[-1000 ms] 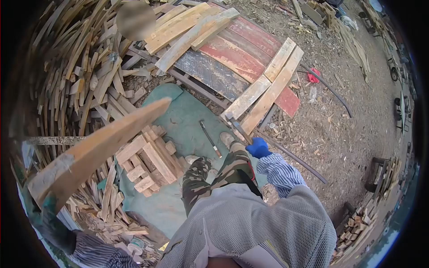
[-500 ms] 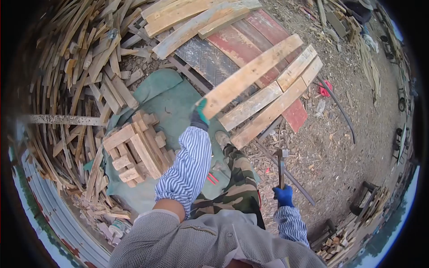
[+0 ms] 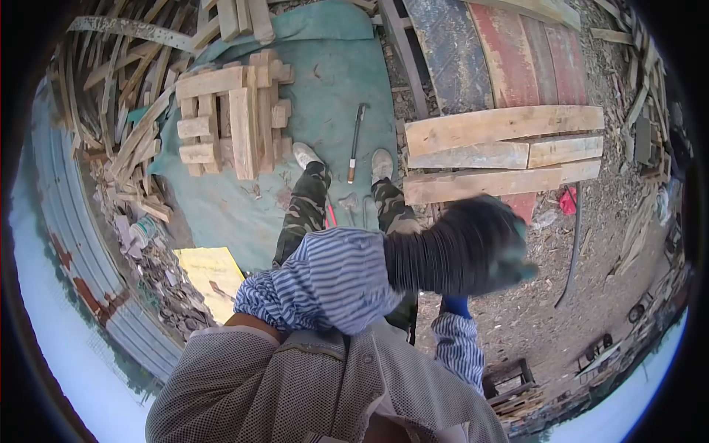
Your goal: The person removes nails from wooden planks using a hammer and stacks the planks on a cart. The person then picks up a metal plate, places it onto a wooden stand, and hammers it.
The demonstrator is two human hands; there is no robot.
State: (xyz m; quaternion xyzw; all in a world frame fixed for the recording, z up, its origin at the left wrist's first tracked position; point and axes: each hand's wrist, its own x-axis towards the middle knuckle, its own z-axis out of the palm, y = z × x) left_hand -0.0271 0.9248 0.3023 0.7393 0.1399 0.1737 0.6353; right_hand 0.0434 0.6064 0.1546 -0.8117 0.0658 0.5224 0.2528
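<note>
My left hand (image 3: pixel 491 247), in a dark glove with green fingertips, reaches across my body to the right. It is smeared by motion, and its fingers cannot be made out. Mostly hidden behind it is my right hand (image 3: pixel 456 304), of which only a bit of blue glove shows. Just beyond them, a wide plank (image 3: pixel 509 125) lies above a pale board (image 3: pixel 473 156) and a lower board (image 3: pixel 480 184) on the red and dark panels (image 3: pixel 509 59). The hammer is not visible.
A stack of short wood blocks (image 3: pixel 247 125) stands on the green sheet (image 3: pixel 325 81) beside my feet. A long-handled tool (image 3: pixel 356 144) lies between them. Loose sticks (image 3: pixel 133 66) fill the upper left. A black hose (image 3: pixel 574 251) curves on the dirt at right.
The wide plank has left my left hand and now lies beside the other boards. My left hand has swung right, over my right hand. The view has turned and shifted downward.
</note>
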